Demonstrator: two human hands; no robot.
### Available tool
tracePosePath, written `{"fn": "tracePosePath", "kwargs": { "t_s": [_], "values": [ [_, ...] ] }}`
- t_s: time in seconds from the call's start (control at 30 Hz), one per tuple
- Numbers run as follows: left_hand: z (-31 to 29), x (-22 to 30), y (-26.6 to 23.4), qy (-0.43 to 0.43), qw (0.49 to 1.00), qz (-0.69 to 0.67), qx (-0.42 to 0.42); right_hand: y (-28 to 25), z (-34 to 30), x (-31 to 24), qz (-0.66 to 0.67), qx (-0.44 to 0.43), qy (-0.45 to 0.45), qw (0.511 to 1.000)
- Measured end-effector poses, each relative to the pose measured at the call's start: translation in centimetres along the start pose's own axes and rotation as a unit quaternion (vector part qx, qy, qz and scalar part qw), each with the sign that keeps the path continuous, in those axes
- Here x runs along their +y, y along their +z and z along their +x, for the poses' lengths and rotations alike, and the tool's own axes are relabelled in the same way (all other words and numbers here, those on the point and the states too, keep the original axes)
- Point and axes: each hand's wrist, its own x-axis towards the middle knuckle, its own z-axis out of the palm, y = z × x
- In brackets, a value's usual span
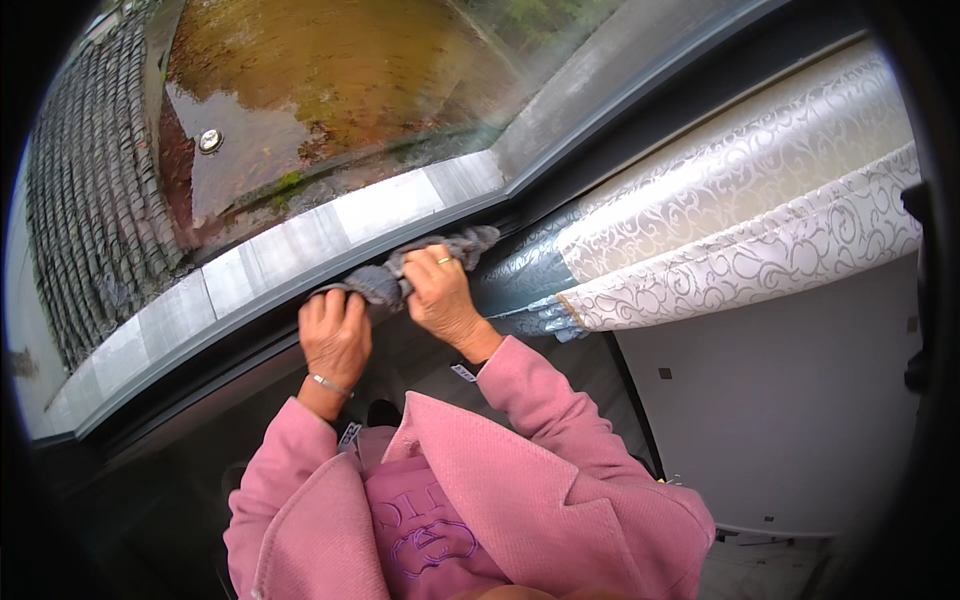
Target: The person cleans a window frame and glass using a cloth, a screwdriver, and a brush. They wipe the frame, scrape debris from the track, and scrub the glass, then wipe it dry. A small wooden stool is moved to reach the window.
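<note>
A bunched grey cloth (376, 285) lies along the dark window frame (270, 303). My left hand (335, 340) grips its left end, fingers curled over the fabric. Farther right, my right hand (437, 292) is closed around the middle of the same cloth, with the loose end (475, 240) sticking out past the fingers toward the frame's corner. Both hands press the cloth at the frame's inner edge. The parts of the fingers under the cloth are hidden.
Patterned silver-white curtains (740, 240) with a pale blue edge hang to the right, close by my right hand. Beyond the glass run a light tiled ledge (300, 245), a wet brown flat surface (330, 80) and a grey tiled roof (100, 190). A pale wall (770, 400) stands at right.
</note>
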Motion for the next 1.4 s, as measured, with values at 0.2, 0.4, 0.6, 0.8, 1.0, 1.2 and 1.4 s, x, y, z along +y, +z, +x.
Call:
{"fn": "tracePosePath", "kwargs": {
  "t_s": [0.2,0.4,0.6,0.8,1.0,1.2,1.4],
  "values": [
    [7.6,8.6,7.5,0.051,0.978,-0.201,0.014,-6.5,-2.6,8.3,0.172,0.185,0.283,0.925],
    [6.2,10.8,0.0,0.078,0.872,-0.458,0.151,-12.4,-2.5,0.5,0.469,0.34,0.173,0.797],
    [-2.6,0.9,-13.6,0.065,0.912,-0.34,0.22,-8.1,2.6,-13.7,0.552,0.161,-0.008,0.818],
    [-15.9,-12.8,-22.9,-0.175,0.927,0.041,0.329,5.9,8.8,-30.7,0.52,-0.028,-0.196,0.831],
    [-24.9,-25.1,-23.3,-0.386,0.905,0.119,0.136,18.5,7.1,-43.0,0.22,-0.133,-0.337,0.906],
    [-24.7,-25.3,-22.3,-0.33,0.898,0.24,0.162,16.6,6.9,-41.7,0.178,-0.083,-0.385,0.902],
    [-21.0,-22.3,-17.1,-0.245,0.925,0.257,0.133,10.3,6.3,-34.3,0.251,-0.092,-0.375,0.888]
  ]
}}
